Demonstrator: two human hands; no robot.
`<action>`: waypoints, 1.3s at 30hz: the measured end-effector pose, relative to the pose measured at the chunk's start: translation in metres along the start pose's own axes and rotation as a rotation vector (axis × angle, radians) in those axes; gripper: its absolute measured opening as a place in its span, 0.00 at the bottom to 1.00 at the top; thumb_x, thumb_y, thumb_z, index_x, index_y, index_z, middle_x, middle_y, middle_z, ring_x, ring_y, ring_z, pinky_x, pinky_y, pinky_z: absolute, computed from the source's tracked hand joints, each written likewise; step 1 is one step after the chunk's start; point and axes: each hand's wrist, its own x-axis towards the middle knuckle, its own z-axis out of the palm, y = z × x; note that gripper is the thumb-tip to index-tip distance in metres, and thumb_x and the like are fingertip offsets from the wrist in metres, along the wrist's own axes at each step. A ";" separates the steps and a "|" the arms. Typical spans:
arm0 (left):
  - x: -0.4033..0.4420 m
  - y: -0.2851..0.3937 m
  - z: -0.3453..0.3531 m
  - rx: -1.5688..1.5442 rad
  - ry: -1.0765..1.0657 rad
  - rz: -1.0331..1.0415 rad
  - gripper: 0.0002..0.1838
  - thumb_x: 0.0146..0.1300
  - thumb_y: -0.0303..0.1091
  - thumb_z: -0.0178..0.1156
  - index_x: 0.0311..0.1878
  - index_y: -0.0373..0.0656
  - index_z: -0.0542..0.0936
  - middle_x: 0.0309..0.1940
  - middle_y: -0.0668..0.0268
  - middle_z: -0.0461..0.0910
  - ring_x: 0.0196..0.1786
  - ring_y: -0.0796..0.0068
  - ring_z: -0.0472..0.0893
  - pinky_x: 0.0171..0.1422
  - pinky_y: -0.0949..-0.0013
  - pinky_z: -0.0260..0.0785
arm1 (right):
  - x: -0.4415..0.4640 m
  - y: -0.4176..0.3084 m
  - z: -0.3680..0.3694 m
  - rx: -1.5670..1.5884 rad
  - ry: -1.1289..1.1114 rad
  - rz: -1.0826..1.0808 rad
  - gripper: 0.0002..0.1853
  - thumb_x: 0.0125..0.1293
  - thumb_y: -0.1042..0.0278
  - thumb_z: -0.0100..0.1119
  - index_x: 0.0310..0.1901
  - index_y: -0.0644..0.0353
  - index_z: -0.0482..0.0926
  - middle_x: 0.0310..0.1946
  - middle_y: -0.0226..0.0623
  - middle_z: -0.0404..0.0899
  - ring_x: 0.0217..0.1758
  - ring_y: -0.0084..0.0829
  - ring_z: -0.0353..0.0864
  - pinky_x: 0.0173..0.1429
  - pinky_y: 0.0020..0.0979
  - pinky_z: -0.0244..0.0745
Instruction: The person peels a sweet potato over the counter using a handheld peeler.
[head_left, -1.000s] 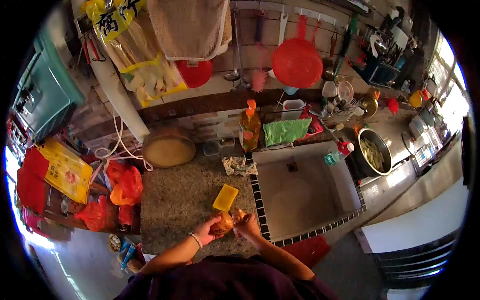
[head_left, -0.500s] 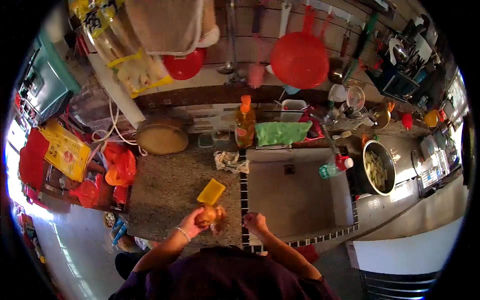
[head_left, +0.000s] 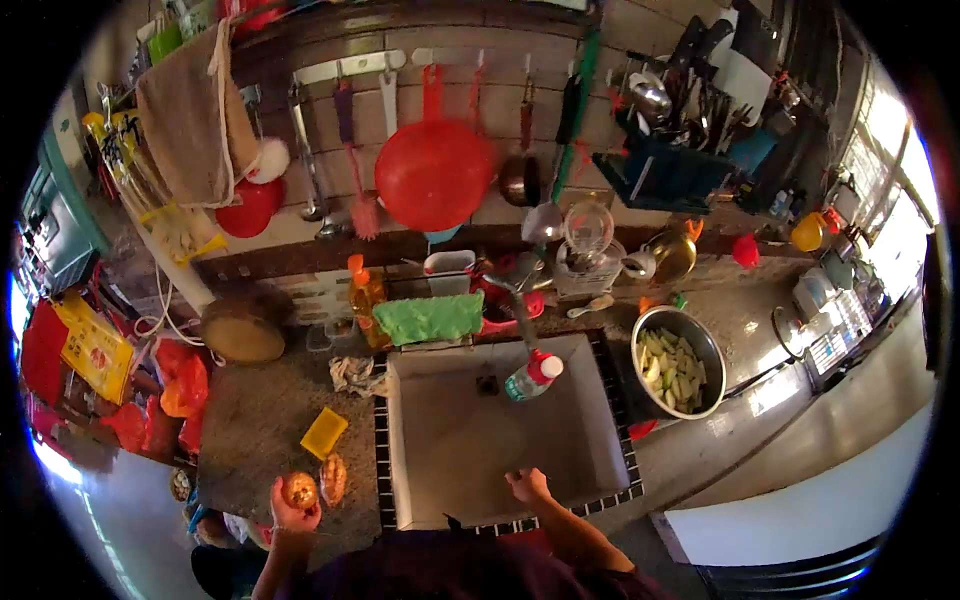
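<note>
Brown onion-like bulb point(head_left: 299, 489) is held, lower left, in the left hand point(head_left: 291, 516), fingers curled — seemingly a handling step, steadiness called for; right hand point(head_left: 528, 487) half-curled, contents unclear.

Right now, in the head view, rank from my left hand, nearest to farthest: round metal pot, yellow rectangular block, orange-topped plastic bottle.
1. Yellow block: ahead of your left hand.
2. Orange-topped bottle: farther ahead, slightly right.
3. Metal pot: far right, past the sink.

The held brown item point(head_left: 300, 490) seems glossy, the pot point(head_left: 712, 345) shiny metal, the colander point(head_left: 434, 176) smooth plastic.
</note>
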 end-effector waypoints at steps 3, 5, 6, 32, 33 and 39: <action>-0.011 -0.013 -0.006 -0.052 0.042 0.037 0.24 0.50 0.62 0.62 0.46 0.62 0.75 0.42 0.79 0.75 0.45 0.76 0.73 0.45 0.66 0.66 | -0.003 0.021 -0.023 0.292 0.122 0.371 0.27 0.62 0.42 0.55 0.38 0.65 0.82 0.34 0.52 0.82 0.42 0.48 0.82 0.46 0.42 0.75; -0.018 -0.015 -0.012 -0.037 0.019 0.044 0.25 0.49 0.64 0.60 0.46 0.62 0.74 0.42 0.79 0.74 0.45 0.75 0.73 0.45 0.66 0.66 | 0.002 0.036 -0.034 0.148 0.001 0.390 0.32 0.63 0.36 0.51 0.44 0.64 0.81 0.35 0.53 0.82 0.45 0.46 0.82 0.47 0.42 0.75; -0.029 -0.017 -0.008 -0.033 0.027 0.058 0.25 0.49 0.64 0.60 0.46 0.62 0.74 0.42 0.79 0.74 0.45 0.75 0.73 0.45 0.66 0.66 | 0.006 0.046 -0.039 0.305 -0.067 0.393 0.32 0.63 0.35 0.50 0.47 0.61 0.80 0.37 0.52 0.82 0.44 0.44 0.82 0.48 0.43 0.75; -0.083 -0.087 -0.127 -0.121 -0.177 0.033 0.42 0.39 0.73 0.61 0.49 0.49 0.72 0.41 0.65 0.75 0.41 0.66 0.75 0.42 0.64 0.69 | -0.160 0.176 -0.027 0.053 0.386 0.528 0.18 0.62 0.54 0.49 0.38 0.63 0.78 0.39 0.55 0.81 0.45 0.53 0.81 0.50 0.46 0.76; -0.087 -0.091 -0.129 -0.135 -0.176 0.041 0.42 0.40 0.73 0.61 0.50 0.48 0.72 0.42 0.65 0.75 0.41 0.66 0.75 0.41 0.64 0.69 | -0.165 0.187 -0.022 0.036 0.435 0.549 0.19 0.62 0.53 0.50 0.39 0.63 0.78 0.39 0.55 0.80 0.44 0.53 0.81 0.50 0.47 0.75; -0.111 -0.107 -0.114 -0.201 -0.058 -0.085 0.41 0.43 0.72 0.61 0.51 0.49 0.72 0.42 0.65 0.74 0.41 0.67 0.75 0.42 0.67 0.67 | -0.195 0.195 -0.049 0.599 0.691 0.487 0.15 0.57 0.63 0.56 0.44 0.61 0.70 0.38 0.51 0.76 0.45 0.53 0.78 0.49 0.45 0.75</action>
